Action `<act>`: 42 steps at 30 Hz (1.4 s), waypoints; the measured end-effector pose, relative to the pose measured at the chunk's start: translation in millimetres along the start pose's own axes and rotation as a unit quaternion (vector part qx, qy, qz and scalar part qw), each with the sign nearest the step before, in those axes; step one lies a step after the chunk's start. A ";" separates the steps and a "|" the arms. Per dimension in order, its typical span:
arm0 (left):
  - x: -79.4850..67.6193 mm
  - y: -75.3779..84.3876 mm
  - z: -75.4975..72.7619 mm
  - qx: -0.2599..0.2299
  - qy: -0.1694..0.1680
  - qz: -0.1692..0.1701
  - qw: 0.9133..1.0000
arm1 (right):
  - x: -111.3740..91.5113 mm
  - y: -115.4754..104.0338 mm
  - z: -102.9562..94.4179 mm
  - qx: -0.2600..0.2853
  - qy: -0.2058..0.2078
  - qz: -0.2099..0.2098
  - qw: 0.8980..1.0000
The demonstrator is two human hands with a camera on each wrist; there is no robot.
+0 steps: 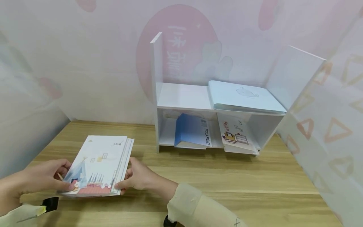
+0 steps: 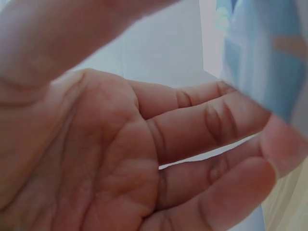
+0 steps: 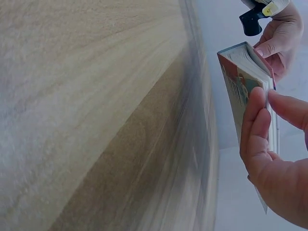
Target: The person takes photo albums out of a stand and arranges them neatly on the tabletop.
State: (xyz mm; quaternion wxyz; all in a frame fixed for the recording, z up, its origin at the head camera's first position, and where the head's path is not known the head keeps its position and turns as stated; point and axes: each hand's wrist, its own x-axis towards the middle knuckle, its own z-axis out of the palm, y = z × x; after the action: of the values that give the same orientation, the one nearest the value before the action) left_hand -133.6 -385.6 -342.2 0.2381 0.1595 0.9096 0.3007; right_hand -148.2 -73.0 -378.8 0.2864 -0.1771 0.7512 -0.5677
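Observation:
A white hardcover album (image 1: 97,164) with a printed tent and room scene is held over the left side of the table, tilted in the head view. My left hand (image 1: 46,176) grips its left lower corner, thumb on the cover and fingers behind. At the right edge, my right hand (image 1: 139,176) pinches it between thumb and fingers. The left wrist view shows the left palm (image 2: 106,149), with its fingers bent round the album's blue printed corner (image 2: 262,62). Seen from the right wrist, the page block (image 3: 250,62) shows between the covers.
A white two-level shelf (image 1: 184,96) stands at the back right. A pale blue whale album (image 1: 241,94) lies on its upper level; a blue POLAROID album (image 1: 193,129) and a white illustrated album (image 1: 235,134) lean below. Printed cloth walls (image 1: 107,63) enclose the wooden table (image 1: 221,179).

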 end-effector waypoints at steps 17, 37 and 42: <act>7.8 -11.5 5.0 -0.002 -0.005 0.006 1.000 | 1.3 10.8 6.4 0.036 0.011 0.034 0.999; 9.3 -7.3 9.2 -0.046 -0.038 0.017 0.998 | 5.8 20.7 11.0 0.075 -0.002 0.050 0.996; 10.2 -11.7 11.6 -0.065 -0.042 0.027 0.997 | 4.8 21.1 12.2 0.077 -0.003 0.059 0.995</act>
State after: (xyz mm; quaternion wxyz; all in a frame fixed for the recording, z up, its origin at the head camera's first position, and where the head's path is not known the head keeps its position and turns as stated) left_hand -137.8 -384.7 -361.2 0.2775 0.1806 0.8730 0.3582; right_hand -143.0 -78.8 -402.3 0.3345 -0.1121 0.7131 -0.6058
